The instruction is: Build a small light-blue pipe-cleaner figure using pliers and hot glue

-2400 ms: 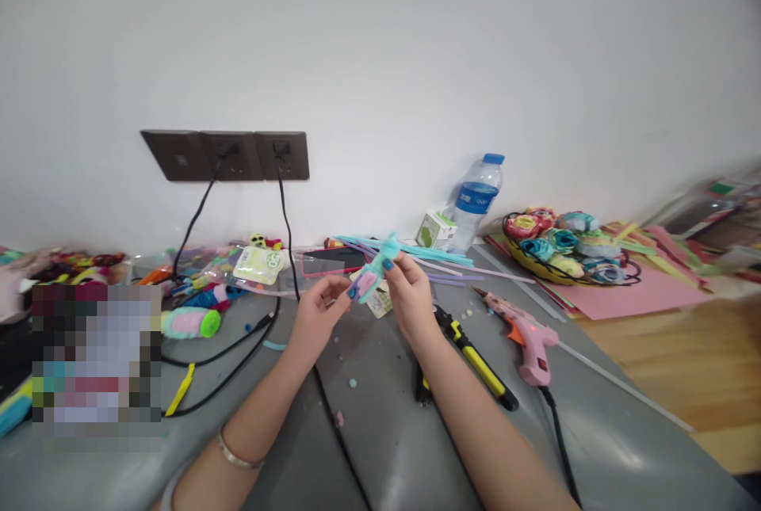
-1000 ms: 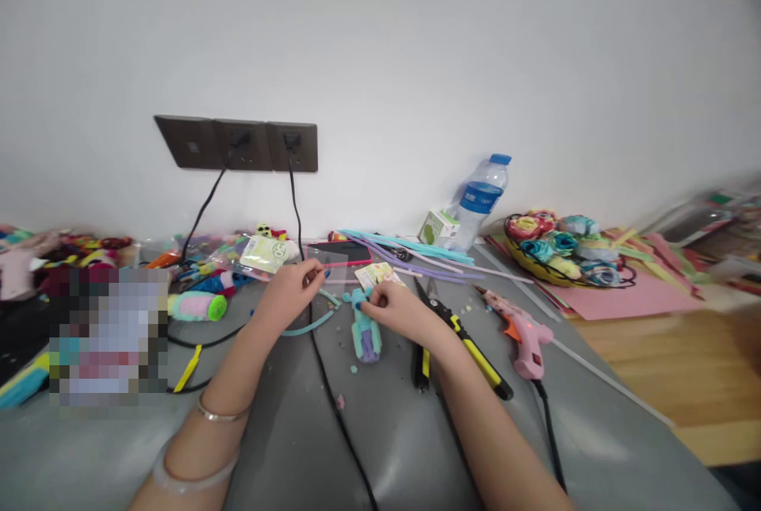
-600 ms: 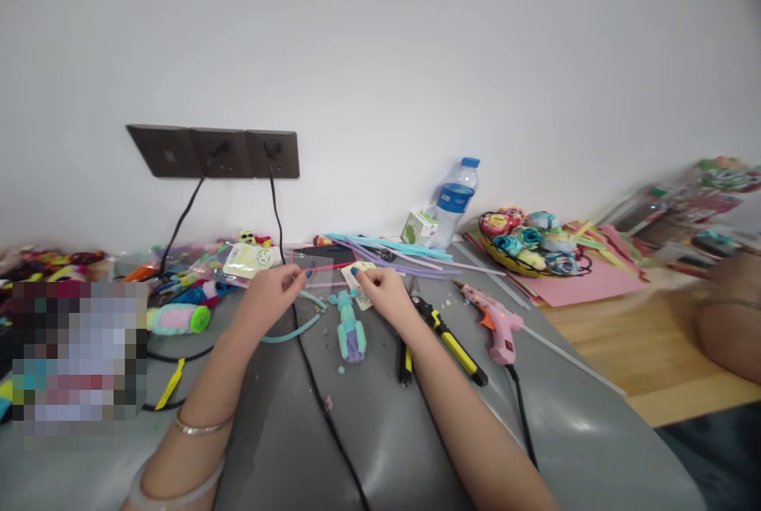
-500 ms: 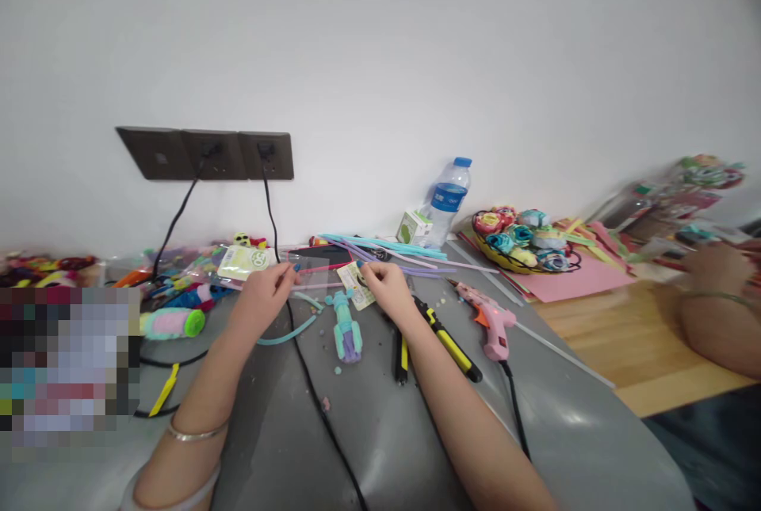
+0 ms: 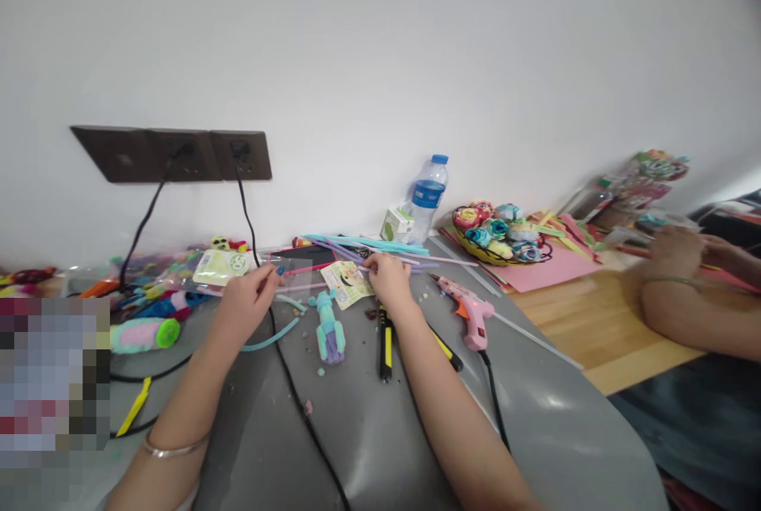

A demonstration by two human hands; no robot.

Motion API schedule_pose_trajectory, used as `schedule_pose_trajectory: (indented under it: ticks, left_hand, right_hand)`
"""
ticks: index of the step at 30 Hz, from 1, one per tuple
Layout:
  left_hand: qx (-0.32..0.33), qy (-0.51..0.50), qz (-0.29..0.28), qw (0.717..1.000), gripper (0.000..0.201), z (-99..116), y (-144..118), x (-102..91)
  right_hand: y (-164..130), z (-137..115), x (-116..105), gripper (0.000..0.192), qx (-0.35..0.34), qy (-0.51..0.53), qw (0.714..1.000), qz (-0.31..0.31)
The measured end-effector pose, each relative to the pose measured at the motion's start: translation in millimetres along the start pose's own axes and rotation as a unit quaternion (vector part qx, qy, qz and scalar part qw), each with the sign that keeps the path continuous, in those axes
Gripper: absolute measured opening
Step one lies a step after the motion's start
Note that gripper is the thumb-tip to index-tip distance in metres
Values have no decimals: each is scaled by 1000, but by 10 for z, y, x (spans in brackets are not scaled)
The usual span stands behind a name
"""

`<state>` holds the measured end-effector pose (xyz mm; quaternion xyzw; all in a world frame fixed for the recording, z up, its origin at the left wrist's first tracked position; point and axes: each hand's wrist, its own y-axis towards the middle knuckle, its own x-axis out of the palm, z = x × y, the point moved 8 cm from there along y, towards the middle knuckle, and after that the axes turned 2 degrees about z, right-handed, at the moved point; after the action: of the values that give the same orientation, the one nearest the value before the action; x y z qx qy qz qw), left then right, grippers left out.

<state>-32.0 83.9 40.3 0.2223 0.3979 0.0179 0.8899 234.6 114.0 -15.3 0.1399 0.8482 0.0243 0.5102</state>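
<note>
Left hand (image 5: 245, 299) and right hand (image 5: 391, 281) half-curl, grip unclear from here. The right forearm (image 5: 434, 384) snagging the cord (image 5: 493, 390) could drag the glue gun (image 5: 472, 309).

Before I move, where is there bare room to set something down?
Mostly bare: gray table between the black cable and right forearm; also between the glue gun cord and the table's right edge. Crowded: along the wall, with colored strips, box and bottle.
</note>
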Motion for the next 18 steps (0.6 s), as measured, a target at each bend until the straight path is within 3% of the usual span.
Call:
schedule_pose_trajectory:
  ticks: [5,9,14,18]
  left_hand:
    - [0,-13,2,1000,34,24,-20,22]
    - [2,-25,22,999,30,58,-45,20]
    - [27,-25,13,999,25,150,-92,102]
    - [56,-73,0,996,18,253,-114,213]
  right_hand:
    - [36,18,-105,31,-14,84,995,57]
    - [66,-91,-168,31,-80,271,955,90]
    - [41,-271,-108,17,-120,434,893,24]
    - [-79,-445,11,26,-120,529,836,-85]
